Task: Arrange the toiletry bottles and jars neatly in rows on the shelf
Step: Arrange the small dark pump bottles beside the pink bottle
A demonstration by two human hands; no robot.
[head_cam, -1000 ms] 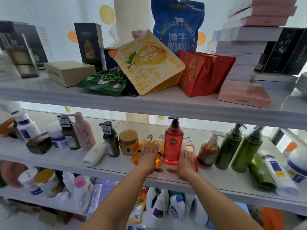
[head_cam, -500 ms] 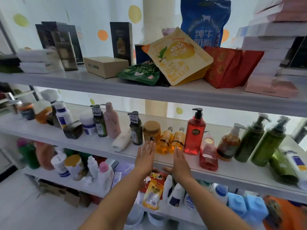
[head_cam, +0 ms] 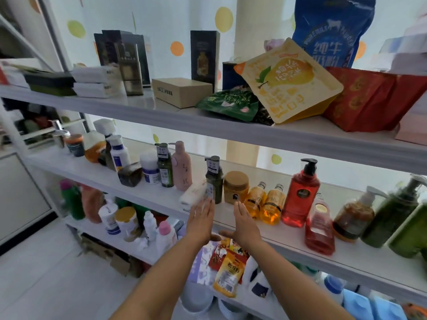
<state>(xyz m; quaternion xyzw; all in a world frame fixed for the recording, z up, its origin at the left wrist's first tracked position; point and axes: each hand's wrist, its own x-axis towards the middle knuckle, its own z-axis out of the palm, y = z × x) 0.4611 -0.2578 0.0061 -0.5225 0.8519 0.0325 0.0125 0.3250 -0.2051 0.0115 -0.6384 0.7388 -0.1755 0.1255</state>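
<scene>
Toiletry bottles and jars stand along the middle shelf (head_cam: pixel 161 200). My left hand (head_cam: pixel 200 221) and my right hand (head_cam: pixel 245 224) hover flat, palms facing each other, at the shelf's front edge, holding nothing. Just beyond the left fingertips stand a dark green bottle (head_cam: pixel 214 181) and a lying white tube (head_cam: pixel 193 192). A tan jar (head_cam: pixel 236 187) sits behind the gap between my hands. Right of my right hand are two amber bottles (head_cam: pixel 263 202), a tall red pump bottle (head_cam: pixel 300 192) and a small red bottle (head_cam: pixel 320 227).
A pink bottle (head_cam: pixel 182 168), a green bottle (head_cam: pixel 165 167), white jars and a dark jar (head_cam: pixel 129 174) crowd the left. Green pump bottles (head_cam: pixel 397 218) stand at the right. Snack bags and boxes fill the upper shelf (head_cam: pixel 231 128); more bottles sit on the lower shelf.
Both hands let go of the amber and red bottles and slid left along the shelf's front edge, staying flat. The view also swung left.
</scene>
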